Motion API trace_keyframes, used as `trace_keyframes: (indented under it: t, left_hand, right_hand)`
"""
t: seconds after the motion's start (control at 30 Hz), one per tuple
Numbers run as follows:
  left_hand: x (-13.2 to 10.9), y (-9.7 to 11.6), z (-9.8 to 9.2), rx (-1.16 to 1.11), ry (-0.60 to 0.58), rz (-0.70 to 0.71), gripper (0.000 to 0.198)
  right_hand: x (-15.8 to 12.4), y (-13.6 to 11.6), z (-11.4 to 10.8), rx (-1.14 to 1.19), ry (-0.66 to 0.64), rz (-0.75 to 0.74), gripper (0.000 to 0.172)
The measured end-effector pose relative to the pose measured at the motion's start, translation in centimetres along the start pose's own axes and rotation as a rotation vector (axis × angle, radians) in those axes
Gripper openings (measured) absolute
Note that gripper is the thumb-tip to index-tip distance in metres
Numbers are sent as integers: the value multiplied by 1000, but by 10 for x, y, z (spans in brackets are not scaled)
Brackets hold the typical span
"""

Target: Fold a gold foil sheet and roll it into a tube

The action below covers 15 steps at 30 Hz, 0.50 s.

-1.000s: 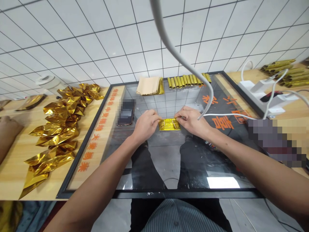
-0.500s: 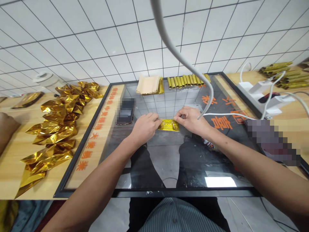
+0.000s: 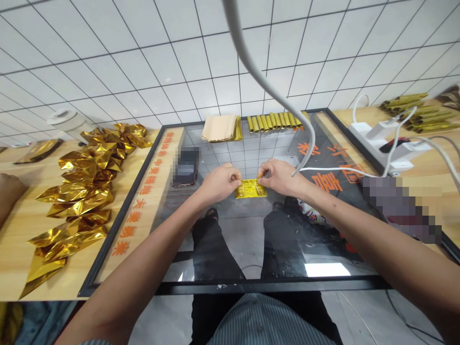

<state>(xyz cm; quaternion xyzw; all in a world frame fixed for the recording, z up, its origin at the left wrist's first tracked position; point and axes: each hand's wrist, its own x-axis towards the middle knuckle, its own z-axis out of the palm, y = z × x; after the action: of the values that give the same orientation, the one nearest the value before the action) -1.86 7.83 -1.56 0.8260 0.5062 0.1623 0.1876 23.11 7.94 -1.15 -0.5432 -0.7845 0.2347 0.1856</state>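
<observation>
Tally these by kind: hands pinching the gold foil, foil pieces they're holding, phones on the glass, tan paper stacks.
Hands, left hand and right hand: 2
Gold foil piece: 1
Phone: 1
Tan paper stack: 1
Total: 5

Orange Chinese characters (image 3: 143, 196) are running down the pale strip (image 3: 160, 191) under the glass, too skewed to read. On the dark panel (image 3: 325, 163), 喜 (image 3: 325, 182) is showing large in orange. The gold foil packet (image 3: 251, 189) is showing no legible print.

Grey shirt (image 3: 266, 321) with fine dark stripes, dark trousers (image 3: 212, 254) below it. Left hand (image 3: 219, 182) and right hand (image 3: 280, 176) bare, forearms uncovered.
</observation>
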Motion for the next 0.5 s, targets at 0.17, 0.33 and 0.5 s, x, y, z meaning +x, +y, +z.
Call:
trace_keyframes:
  t: [0.17,0.33,0.5]
  left_hand:
    - [-3,-2,3,-11,35,-5,11]
    - [-2,-6,0,-47,68,52,11]
    - [-3,-9,0,-44,88,73,16]
  right_hand:
    - [1,1,1,41,-10,-53,7]
    - [2,-3,2,28,8,-137,11]
    - [5,-2,5,5,45,-198,14]
